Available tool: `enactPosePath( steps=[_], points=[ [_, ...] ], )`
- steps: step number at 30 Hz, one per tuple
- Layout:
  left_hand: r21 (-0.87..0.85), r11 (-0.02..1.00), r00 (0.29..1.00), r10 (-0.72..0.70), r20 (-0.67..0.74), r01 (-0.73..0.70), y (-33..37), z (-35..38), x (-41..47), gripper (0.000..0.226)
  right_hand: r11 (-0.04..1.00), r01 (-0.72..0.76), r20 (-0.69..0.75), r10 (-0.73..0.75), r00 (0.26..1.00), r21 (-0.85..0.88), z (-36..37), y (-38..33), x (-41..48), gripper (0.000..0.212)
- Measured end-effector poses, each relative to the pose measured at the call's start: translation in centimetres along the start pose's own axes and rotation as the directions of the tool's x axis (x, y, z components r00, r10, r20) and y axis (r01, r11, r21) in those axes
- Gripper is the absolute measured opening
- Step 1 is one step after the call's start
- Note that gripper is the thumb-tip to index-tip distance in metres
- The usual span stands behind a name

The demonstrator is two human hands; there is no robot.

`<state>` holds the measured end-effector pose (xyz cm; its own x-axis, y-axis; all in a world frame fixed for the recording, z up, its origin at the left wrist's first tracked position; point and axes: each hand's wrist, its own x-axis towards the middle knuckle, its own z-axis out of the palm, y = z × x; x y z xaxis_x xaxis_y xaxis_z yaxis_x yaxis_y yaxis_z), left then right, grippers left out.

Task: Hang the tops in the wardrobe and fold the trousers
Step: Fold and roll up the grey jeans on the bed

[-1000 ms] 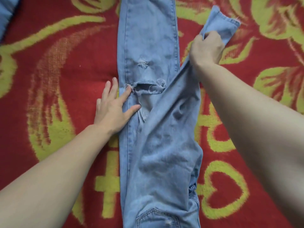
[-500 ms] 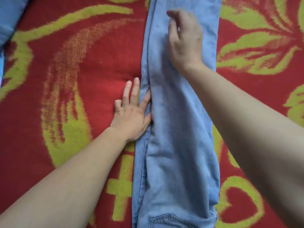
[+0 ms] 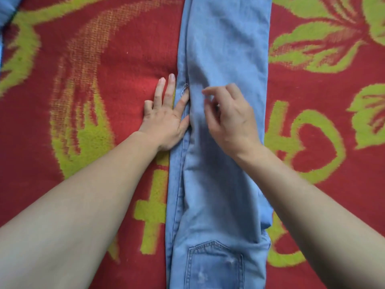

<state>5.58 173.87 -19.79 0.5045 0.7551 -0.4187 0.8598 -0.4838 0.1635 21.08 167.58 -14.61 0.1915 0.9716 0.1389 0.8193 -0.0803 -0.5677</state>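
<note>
Light blue jeans (image 3: 225,49) lie lengthwise down the middle of the view, one leg folded over the other, a back pocket showing at the bottom. My left hand (image 3: 166,117) lies flat with straight fingers at the jeans' left edge, its index finger and thumb on the denim, the other fingers on the blanket. My right hand (image 3: 231,119) hovers over the middle of the folded leg with fingers loosely curled and holds nothing.
A red blanket (image 3: 93,80) with a yellow-green flower and heart pattern covers the whole surface under the jeans. A strip of other blue fabric (image 3: 6,9) shows at the top left corner.
My right hand laid the lifted leg over the other leg, let go of it and drew back toward me to the leg's middle. My left hand stayed at the left edge.
</note>
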Motion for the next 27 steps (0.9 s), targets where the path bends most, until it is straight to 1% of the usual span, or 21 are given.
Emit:
enactPosePath(
  steps=[2, 3, 5, 6, 7, 8, 9, 11, 13, 14, 16, 17, 19, 22, 23, 25, 26, 27],
  points=[
    [-0.065, 0.998, 1.000, 0.018, -0.025, -0.020, -0.2, -0.2, 0.0, 0.062, 0.998, -0.046, 0.047, 0.044, 0.998, 0.031, -0.1, -1.2, -3.3, 0.019],
    [-0.123, 0.992, 0.999, 0.032, -0.042, -0.037, -0.3, -0.3, -0.2, 0.059, 0.998, -0.062, 0.084, 0.060, 0.995, 0.027, -0.1, -1.9, -5.2, 0.021],
    [-0.247, 0.967, 0.993, 0.042, -0.114, -0.069, -0.6, -0.2, -0.9, 0.056, 0.991, -0.128, 0.210, 0.133, 0.969, -0.036, -0.2, -3.4, -9.1, 0.036],
    [-0.280, 0.957, 0.985, 0.034, -0.168, -0.081, -0.8, -0.1, -1.6, 0.055, 0.982, -0.167, 0.286, 0.186, 0.940, -0.089, -0.1, -4.0, -10.7, 0.046],
    [-0.286, 0.954, 0.976, 0.027, -0.218, -0.090, -1.1, 0.1, -2.3, 0.054, 0.971, -0.196, 0.351, 0.233, 0.907, -0.138, 0.2, -4.5, -11.9, 0.055],
    [-0.272, 0.957, 0.968, 0.028, -0.250, -0.098, -1.3, 0.5, -3.3, 0.054, 0.963, -0.209, 0.384, 0.259, 0.886, -0.168, 0.5, -4.7, -12.8, 0.060],
    [-0.245, 0.964, 0.964, 0.036, -0.262, -0.103, -1.6, 1.0, -4.6, 0.054, 0.960, -0.218, 0.383, 0.270, 0.884, -0.173, 0.8, -4.8, -13.2, 0.061],
    [-0.168, 0.980, 0.964, 0.065, -0.257, -0.111, -2.0, 2.5, -7.8, 0.056, 0.959, -0.254, 0.302, 0.280, 0.911, -0.124, 1.2, -5.2, -13.7, 0.054],
    [-0.119, 0.988, 0.966, 0.063, -0.250, -0.095, -2.6, 4.2, -11.4, 0.057, 0.963, -0.268, 0.227, 0.265, 0.937, -0.022, 1.8, -6.2, -14.2, 0.046],
    [-0.112, 0.990, 0.967, 0.054, -0.248, -0.084, -3.0, 4.9, -13.0, 0.056, 0.967, -0.253, 0.223, 0.239, 0.945, 0.035, 2.2, -7.0, -14.6, 0.045],
    [-0.100, 0.993, 0.969, 0.043, -0.243, -0.069, -3.4, 5.9, -15.0, 0.057, 0.971, -0.212, 0.310, 0.171, 0.935, 0.106, 3.1, -7.9, -15.5, 0.044],
    [-0.102, 0.993, 0.970, 0.032, -0.240, -0.058, -3.4, 6.2, -15.6, 0.057, 0.978, -0.183, 0.367, 0.134, 0.921, 0.101, 3.7, -7.9, -16.0, 0.041],
    [-0.141, 0.990, 0.971, -0.013, -0.239, -0.022, -3.1, 6.6, -16.6, 0.056, 0.986, -0.143, 0.405, 0.098, 0.909, 0.082, 4.1, -7.9, -16.9, 0.032],
    [-0.261, 0.963, 0.962, -0.129, -0.241, 0.064, -1.7, 6.8, -18.3, 0.050, 0.958, -0.229, 0.396, 0.146, 0.907, 0.171, 2.7, -7.8, -18.0, 0.034],
    [-0.297, 0.949, 0.952, -0.186, -0.242, 0.109, -1.0, 6.6, -19.2, 0.046, 0.950, -0.248, 0.362, 0.168, 0.917, 0.189, 1.7, -7.6, -18.5, 0.037],
    [-0.361, 0.905, 0.918, -0.322, -0.232, 0.226, 1.0, 6.3, -21.3, 0.034, 0.952, -0.281, 0.210, 0.252, 0.945, 0.122, -0.4, -6.6, -20.3, 0.042],
    [-0.412, 0.859, 0.898, -0.403, -0.179, 0.304, 2.1, 6.2, -22.6, 0.032, 0.941, -0.335, 0.124, 0.327, 0.937, 0.048, -1.7, -6.0, -21.5, 0.046],
    [-0.476, 0.781, 0.871, -0.488, -0.063, 0.403, 3.3, 6.0, -24.0, 0.038, 0.904, -0.428, 0.065, 0.428, 0.901, -0.018, -3.1, -5.5, -23.0, 0.054]
  ],
)
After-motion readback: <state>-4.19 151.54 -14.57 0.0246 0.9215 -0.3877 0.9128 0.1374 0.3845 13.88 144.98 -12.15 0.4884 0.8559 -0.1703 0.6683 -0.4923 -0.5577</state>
